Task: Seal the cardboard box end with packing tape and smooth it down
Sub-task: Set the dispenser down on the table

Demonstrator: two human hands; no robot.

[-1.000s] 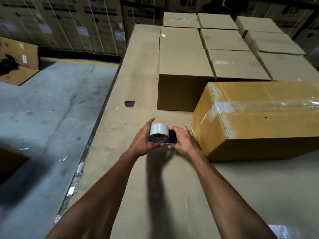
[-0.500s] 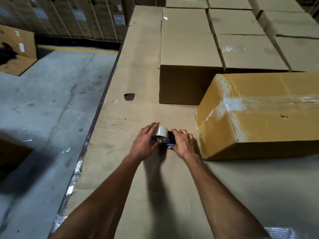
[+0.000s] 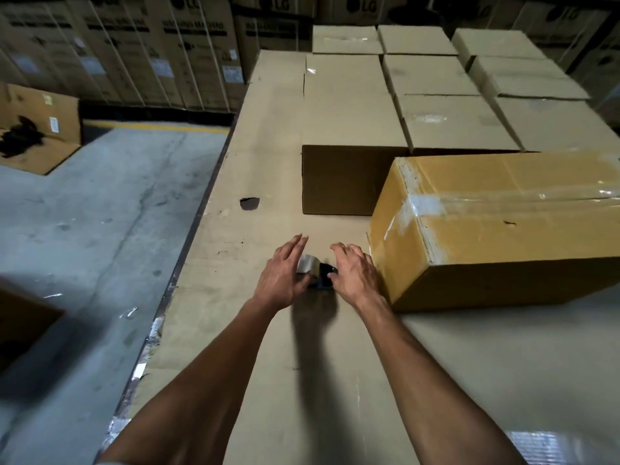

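A yellow-brown cardboard box (image 3: 503, 229) lies on its side on the cardboard-covered work surface (image 3: 268, 364), its end face toward me. Clear packing tape (image 3: 422, 208) runs along the top and over the end edge. A tape dispenser (image 3: 313, 268) with a pale roll and a dark body rests on the surface just left of the box end. My left hand (image 3: 280, 278) sits against the roll with straight, spread fingers. My right hand (image 3: 354, 275) hovers over the dispenser's dark body, fingers extended, beside the box's end face. Neither hand grips anything.
A darker brown box (image 3: 335, 179) stands behind the dispenser, with rows of sealed boxes (image 3: 453, 122) beyond. A torn hole (image 3: 250, 203) marks the surface. The surface's left edge (image 3: 188, 256) drops to a concrete floor (image 3: 84, 229). Tall cartons (image 3: 134, 45) line the back wall.
Both hands lowered the tape dispenser onto the surface beside the box end, then opened their fingers and let go of it.
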